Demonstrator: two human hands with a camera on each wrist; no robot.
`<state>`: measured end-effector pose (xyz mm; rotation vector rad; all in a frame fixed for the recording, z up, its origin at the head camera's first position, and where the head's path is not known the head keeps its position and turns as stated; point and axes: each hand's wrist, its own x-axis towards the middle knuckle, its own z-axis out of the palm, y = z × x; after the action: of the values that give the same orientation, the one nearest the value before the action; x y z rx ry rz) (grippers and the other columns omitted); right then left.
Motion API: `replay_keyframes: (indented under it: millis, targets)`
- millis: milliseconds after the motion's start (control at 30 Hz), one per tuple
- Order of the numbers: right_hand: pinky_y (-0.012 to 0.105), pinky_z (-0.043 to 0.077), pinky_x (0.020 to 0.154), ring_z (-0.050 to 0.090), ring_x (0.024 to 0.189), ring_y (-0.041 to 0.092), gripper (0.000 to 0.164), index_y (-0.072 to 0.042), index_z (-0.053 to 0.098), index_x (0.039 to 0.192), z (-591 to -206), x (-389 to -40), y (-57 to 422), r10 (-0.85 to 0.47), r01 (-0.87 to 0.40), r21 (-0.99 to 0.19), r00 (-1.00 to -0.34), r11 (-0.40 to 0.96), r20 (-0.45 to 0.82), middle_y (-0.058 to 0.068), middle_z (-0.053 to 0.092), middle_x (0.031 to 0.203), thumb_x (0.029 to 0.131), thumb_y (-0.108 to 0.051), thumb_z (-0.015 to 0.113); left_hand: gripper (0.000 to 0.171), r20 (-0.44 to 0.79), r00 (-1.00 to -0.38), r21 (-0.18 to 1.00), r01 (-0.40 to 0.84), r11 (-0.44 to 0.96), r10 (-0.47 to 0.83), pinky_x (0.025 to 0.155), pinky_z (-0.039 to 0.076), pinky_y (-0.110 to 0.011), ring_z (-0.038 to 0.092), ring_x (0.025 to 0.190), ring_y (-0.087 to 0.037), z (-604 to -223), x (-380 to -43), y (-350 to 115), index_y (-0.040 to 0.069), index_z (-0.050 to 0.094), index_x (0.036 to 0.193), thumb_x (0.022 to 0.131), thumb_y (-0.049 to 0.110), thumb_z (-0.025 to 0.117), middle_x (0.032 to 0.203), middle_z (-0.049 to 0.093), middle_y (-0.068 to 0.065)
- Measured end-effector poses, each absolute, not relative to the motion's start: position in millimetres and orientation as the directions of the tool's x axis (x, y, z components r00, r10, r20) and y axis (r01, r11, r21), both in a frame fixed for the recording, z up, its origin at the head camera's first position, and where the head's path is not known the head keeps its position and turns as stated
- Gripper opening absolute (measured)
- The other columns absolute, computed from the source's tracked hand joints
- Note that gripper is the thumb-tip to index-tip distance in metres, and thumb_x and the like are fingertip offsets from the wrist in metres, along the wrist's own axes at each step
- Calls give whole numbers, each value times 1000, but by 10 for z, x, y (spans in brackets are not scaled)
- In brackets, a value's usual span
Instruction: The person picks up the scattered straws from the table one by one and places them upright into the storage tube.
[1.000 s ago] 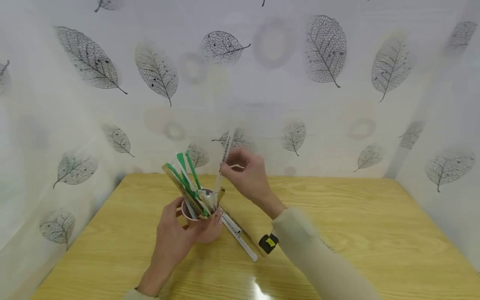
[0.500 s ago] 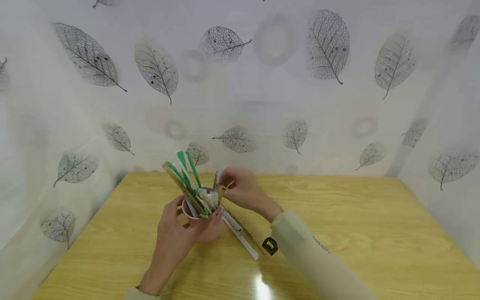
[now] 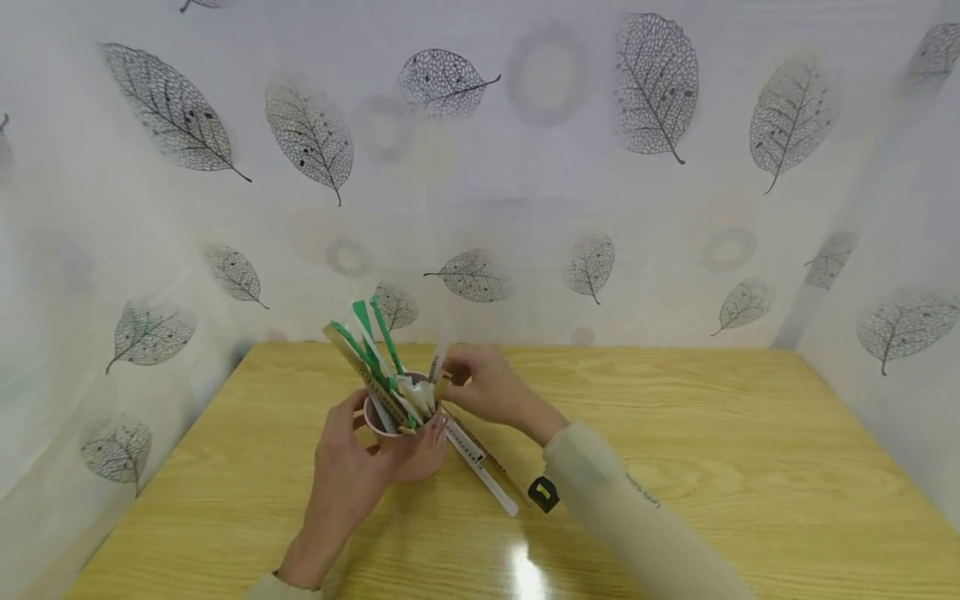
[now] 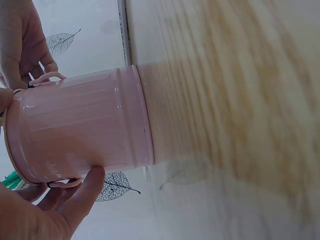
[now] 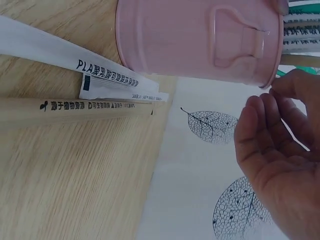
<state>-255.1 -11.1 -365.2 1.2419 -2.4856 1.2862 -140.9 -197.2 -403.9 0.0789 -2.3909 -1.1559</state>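
Observation:
A pink bucket-shaped holder (image 3: pixel 423 462) stands on the table, filled with paper-wrapped straws (image 3: pixel 382 329) in green, white and brown. My left hand (image 3: pixel 352 462) grips it round the side, thumb and fingers spread near the rim. In the left wrist view the small side handles of the pink holder (image 4: pixel 85 125) show. At the far right of its rim, my right hand (image 3: pixel 491 387) pinches a white printed wrapped straw (image 3: pixel 437 364) that stands tilted in the holder. In the right wrist view the fingertips of the right hand (image 5: pixel 280 130) are right at the rim, and the pinched straw is hidden.
Beside the holder, white wrapped straws (image 3: pixel 487 483) and a brown wrapped straw (image 5: pixel 75 111) lie on the wooden table (image 3: pixel 675 433). A small black device (image 3: pixel 543 493) with a yellow mark sits at the right sleeve. A leaf-patterned sheet (image 3: pixel 540 192) rises behind the table.
My right hand has come down from above the holder, lowering the white wrapped straw in among the others. The left hand keeps its grip on the holder.

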Motion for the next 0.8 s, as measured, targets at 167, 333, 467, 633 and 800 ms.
replay_keyframes:
  millis: [167, 333, 467, 633, 800]
  targets:
    - [19, 52, 67, 59, 72, 7, 10, -7, 68, 93, -3677, -2577, 50, -643, -628, -680, -707, 379, 294, 2, 67, 83, 86, -11, 63, 75, 375, -891, 762, 140, 632, -255, 68, 59, -28, 57, 105, -26, -4035, -1400, -1965, 12, 44, 133, 74, 42, 79, 124, 49, -7]
    - [19, 52, 65, 61, 72, 8, 11, -5, 70, 91, -3777, -2576, 170, -684, -642, -569, -707, 514, 180, 2, 69, 82, 85, -12, 63, 77, 359, -899, 763, 127, 634, -252, 70, 59, -28, 56, 107, -25, -4024, -1393, -1972, 14, 42, 136, 74, 44, 78, 125, 48, -6]
    - [21, 50, 64, 60, 72, 12, 10, -5, 70, 87, -3907, -2564, 161, -717, -670, -452, -691, 589, 91, 3, 68, 79, 83, -13, 66, 78, 333, -908, 771, 108, 628, -253, 72, 59, -29, 55, 109, -24, -4023, -1386, -1982, 16, 41, 137, 75, 47, 77, 126, 47, -4]
    - [23, 52, 65, 62, 74, 14, 10, -3, 70, 86, -4042, -2551, 115, -712, -641, -445, -702, 625, 12, 6, 69, 82, 83, -12, 68, 79, 324, -911, 775, 102, 623, -254, 73, 59, -30, 54, 110, -24, -4026, -1381, -1981, 17, 41, 137, 74, 48, 77, 127, 46, -4]
    - [21, 52, 63, 61, 72, 12, 8, -5, 70, 83, -4092, -2549, 75, -690, -621, -440, -723, 648, 4, 3, 69, 80, 81, -13, 68, 78, 329, -909, 780, 108, 616, -257, 72, 59, -31, 55, 110, -23, -4015, -1376, -1982, 18, 41, 137, 74, 46, 77, 127, 46, -3]
